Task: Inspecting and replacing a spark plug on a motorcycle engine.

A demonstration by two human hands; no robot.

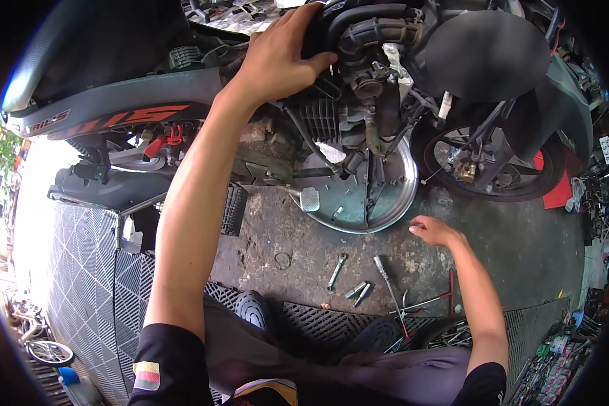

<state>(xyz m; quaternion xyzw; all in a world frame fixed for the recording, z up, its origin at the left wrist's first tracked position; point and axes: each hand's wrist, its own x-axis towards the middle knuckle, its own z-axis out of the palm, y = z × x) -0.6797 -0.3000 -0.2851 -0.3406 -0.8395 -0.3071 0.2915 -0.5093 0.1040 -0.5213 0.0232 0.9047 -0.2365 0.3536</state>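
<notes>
A motorcycle (135, 101) with a dark body and red markings stands across the upper part of the view. My left hand (281, 57) rests on it above the finned engine (318, 120), thumb spread away from the fingers; some fingertips are hidden behind the bodywork. Under the engine lies a round metal pan (389, 196) with small loose parts in it. Just off the pan's lower right rim, my right hand (434, 231) hovers over the floor with its fingertips pressed together. Whatever they pinch, if anything, is too small to make out.
On the floor before me lie a short wrench (336, 272), two small metal cylinders (357, 289), a long-handled socket wrench (388, 281) and a red-handled T-shaped tool (426, 302). The front wheel (487, 193) stands at the right, beside a red cloth (557, 193). Black mats (325, 321) line the near side.
</notes>
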